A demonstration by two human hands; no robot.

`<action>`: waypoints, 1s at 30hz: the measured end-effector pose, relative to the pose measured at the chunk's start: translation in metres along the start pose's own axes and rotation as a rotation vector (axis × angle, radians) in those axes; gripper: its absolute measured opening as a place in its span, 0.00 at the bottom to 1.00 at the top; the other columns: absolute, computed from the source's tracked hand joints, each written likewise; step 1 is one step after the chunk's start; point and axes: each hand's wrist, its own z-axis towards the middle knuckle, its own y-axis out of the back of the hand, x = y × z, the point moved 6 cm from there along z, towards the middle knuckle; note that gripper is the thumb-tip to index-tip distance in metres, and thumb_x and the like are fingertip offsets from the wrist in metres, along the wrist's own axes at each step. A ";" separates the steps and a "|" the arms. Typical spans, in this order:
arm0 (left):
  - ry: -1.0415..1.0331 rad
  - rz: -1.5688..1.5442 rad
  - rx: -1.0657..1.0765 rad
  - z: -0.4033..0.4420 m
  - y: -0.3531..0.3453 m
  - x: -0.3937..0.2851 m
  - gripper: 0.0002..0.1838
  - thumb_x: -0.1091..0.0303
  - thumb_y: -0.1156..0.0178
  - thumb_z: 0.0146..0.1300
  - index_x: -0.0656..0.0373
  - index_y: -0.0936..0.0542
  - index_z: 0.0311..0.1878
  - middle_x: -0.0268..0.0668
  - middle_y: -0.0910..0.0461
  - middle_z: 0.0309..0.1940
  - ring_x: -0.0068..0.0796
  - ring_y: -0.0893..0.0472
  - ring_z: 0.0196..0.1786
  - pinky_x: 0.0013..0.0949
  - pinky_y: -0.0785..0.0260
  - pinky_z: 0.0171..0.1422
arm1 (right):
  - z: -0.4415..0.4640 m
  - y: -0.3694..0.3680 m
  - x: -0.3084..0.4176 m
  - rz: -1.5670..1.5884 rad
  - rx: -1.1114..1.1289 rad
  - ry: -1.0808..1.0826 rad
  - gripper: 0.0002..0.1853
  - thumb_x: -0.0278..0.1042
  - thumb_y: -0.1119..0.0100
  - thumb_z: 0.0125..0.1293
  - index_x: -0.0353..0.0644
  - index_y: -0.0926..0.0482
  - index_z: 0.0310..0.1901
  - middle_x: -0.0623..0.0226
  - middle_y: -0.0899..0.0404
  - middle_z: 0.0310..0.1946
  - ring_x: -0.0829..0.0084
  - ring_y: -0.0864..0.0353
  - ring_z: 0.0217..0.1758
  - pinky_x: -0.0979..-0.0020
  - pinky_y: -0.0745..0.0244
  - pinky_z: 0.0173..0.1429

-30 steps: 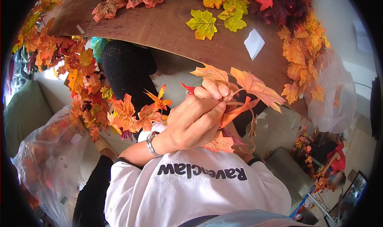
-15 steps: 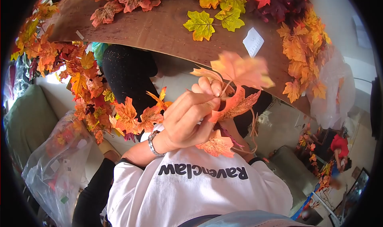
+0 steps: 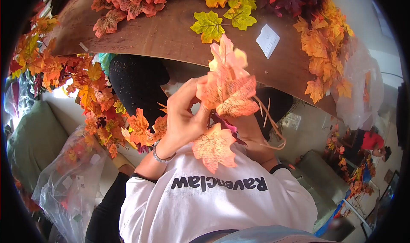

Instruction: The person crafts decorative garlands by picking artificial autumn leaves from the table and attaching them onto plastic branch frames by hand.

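The left hand [image 3: 183, 114], half curled, grips orange leaves [image 3: 230, 93] above the shirt [image 3: 213, 209]; the right hand's [image 3: 244, 126] grip is hidden. Trailing stems [image 3: 273, 136] could tangle if the leaves twist.

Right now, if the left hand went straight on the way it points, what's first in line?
Left hand: likely the orange leaves that hide its fingertips, though depth there is unclear.

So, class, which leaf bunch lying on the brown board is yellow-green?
The small bunch between the salmon-pink bunch on its left and the dark purple leaves on its right. Its colour sets it apart; the orange bunch is farther right.
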 end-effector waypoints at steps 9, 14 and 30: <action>-0.519 0.509 0.017 -0.005 0.004 -0.029 0.18 0.80 0.37 0.39 0.62 0.25 0.38 0.40 0.24 0.29 0.34 0.26 0.25 0.30 0.34 0.28 | 0.000 0.023 -0.011 0.036 0.039 0.034 0.08 0.29 0.45 0.59 0.36 0.25 0.38 0.68 0.26 0.36 0.76 0.27 0.40 0.74 0.31 0.45; -0.639 0.669 -0.076 -0.013 0.001 -0.047 0.18 0.69 0.28 0.33 0.56 0.22 0.31 0.37 0.25 0.30 0.36 0.26 0.31 0.33 0.35 0.31 | -0.007 0.006 0.020 -0.509 0.057 0.406 0.05 0.25 0.46 0.60 0.36 0.26 0.38 0.68 0.26 0.35 0.74 0.27 0.38 0.73 0.31 0.45; -0.549 0.591 0.412 -0.004 -0.004 -0.081 0.19 0.81 0.43 0.33 0.59 0.20 0.36 0.38 0.21 0.36 0.40 0.23 0.38 0.35 0.30 0.42 | -0.008 0.009 0.016 -0.741 0.078 0.362 0.07 0.27 0.48 0.62 0.36 0.29 0.42 0.69 0.29 0.34 0.77 0.29 0.37 0.74 0.32 0.43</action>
